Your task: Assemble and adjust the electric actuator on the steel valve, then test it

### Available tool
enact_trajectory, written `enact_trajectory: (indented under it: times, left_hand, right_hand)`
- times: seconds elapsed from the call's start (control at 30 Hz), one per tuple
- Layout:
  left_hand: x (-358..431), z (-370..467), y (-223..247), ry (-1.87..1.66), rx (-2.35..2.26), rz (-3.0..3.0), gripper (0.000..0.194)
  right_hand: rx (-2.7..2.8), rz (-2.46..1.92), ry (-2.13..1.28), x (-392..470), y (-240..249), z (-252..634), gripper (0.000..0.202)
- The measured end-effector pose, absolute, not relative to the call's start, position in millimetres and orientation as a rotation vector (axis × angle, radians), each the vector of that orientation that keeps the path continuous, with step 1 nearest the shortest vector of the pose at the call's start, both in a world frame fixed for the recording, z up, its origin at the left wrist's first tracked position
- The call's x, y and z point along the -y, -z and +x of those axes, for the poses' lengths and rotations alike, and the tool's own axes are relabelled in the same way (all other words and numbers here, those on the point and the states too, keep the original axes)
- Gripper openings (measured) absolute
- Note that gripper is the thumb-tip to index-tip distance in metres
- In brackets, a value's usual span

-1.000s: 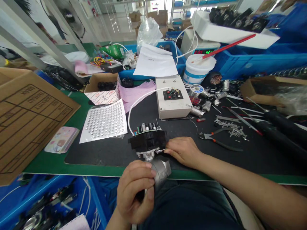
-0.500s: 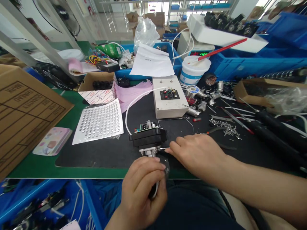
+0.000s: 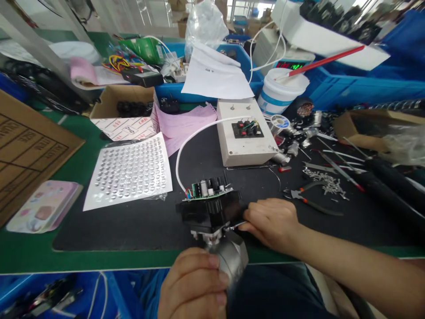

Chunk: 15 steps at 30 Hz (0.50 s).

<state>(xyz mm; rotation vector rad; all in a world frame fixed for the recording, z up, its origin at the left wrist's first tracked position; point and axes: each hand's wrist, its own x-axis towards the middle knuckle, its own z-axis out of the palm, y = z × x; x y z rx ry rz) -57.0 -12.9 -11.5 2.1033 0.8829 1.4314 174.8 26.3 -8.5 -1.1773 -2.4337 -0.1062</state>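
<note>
Beyond the metal valve (image 3: 235, 259), black mat (image 3: 133, 230) and green table (image 3: 99, 262) stretches pale floor (image 3: 156, 20).

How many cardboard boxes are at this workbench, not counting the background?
3: a large brown carton at far left, a red-printed box behind the dotted sheet, and a brown box at far right. Others may be hidden.

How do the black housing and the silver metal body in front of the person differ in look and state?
The black housing is dark and angular; the metal body is silver-grey and rounded, with a flat-sided end.
The black housing carries a green circuit board; the metal body shows none.
The left hand grips the metal body, not the black housing.
Both belong to one joined assembly.
</note>
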Motion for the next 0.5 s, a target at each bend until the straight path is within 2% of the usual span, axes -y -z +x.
enact_trajectory:
  times: [0.13, 0.23, 0.4, 0.5]
  left_hand:
    - [9.6, -44.1, -0.3, -1.481, -0.868, 2.163, 0.021]
    - [10.9, -38.1, -5.9, -1.485, -0.871, 2.168, 0.025]
    - [12.2, -30.6, -8.4, -1.454, -0.848, 2.238, 0.025]
    - [10.6, -26.5, -11.4, -1.44, -0.845, 2.25, 0.024]
  right_hand:
    - [2.528, -1.206, -0.035, -23.9, 2.2, 184.1, 0.061]
    - [2.619, -1.272, -0.097, -17.5, -14.5, 196.1, 0.053]
    - [2.722, -1.451, 0.087, -11.4, -44.7, 193.6, 0.029]
    - [2.792, -1.544, 0.147, -12.7, -58.1, 179.4, 0.023]
